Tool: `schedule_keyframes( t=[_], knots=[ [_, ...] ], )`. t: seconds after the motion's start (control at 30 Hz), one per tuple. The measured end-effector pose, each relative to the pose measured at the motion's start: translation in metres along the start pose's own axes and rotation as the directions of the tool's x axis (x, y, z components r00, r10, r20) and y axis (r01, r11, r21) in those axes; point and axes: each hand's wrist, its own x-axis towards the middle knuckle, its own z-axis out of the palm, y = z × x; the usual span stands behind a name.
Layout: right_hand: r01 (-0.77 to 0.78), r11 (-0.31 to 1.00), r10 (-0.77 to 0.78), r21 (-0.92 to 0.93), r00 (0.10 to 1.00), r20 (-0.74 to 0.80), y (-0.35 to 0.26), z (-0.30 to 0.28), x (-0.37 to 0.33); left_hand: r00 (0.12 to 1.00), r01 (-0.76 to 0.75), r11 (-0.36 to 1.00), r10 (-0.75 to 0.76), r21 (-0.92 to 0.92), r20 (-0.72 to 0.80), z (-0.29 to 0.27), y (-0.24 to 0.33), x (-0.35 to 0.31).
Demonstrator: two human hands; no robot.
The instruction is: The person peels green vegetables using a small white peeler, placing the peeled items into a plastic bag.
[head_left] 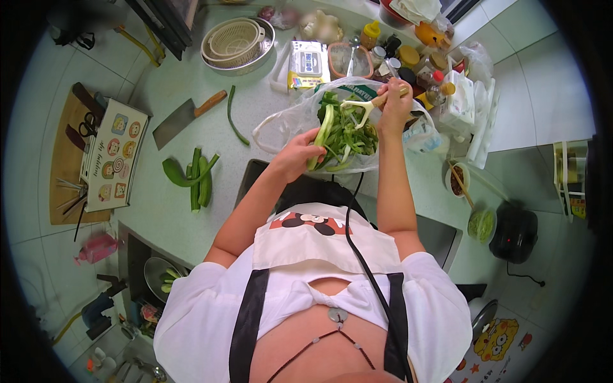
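Left hand [302,153] gripped a green stalk [327,121], right hand [396,106] clasped the peeler [365,110]! Green peelings [359,135] already heaped the twelve-o'clock bag [299,110]; green pieces [203,180] at nine apparently remained.

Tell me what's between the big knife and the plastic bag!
A thin, curved green stalk lies on the counter between the big knife and the plastic bag; the head view shows it.
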Motion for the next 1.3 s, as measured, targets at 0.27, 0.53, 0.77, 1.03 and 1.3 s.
schedule_keyframes(
  t=[0.27, 0.53, 0.77, 1.03, 1.3],
  knots=[
    [0.283, 0.719, -0.157, -0.635, 0.956, 0.248, 0.018, -0.021, -0.002, 0.988, -0.091, 0.995, 0.096, 0.046, -0.119, -0.005, 0.001, -0.009],
    [-0.061, 0.986, 0.083, -0.153, 0.987, 0.140, 0.001, -0.008, -0.018, 0.952, -0.104, 0.951, 0.180, 0.292, -0.248, -0.018, -0.001, -0.023],
    [-0.216, 0.922, 0.338, -0.322, 0.856, 0.392, 0.022, -0.012, -0.051, 0.907, -0.108, 0.878, 0.280, 0.466, -0.316, -0.035, -0.020, -0.020],
    [0.000, 0.908, 0.140, -0.419, 0.943, 0.302, 0.020, -0.042, -0.029, 0.960, -0.060, 0.937, 0.149, 0.344, -0.236, -0.047, -0.016, -0.016],
    [-0.049, 0.971, 0.093, -0.234, 0.979, 0.181, -0.029, -0.040, -0.020, 0.970, -0.185, 0.965, 0.209, 0.186, -0.123, -0.003, 0.024, -0.033]
  ],
)
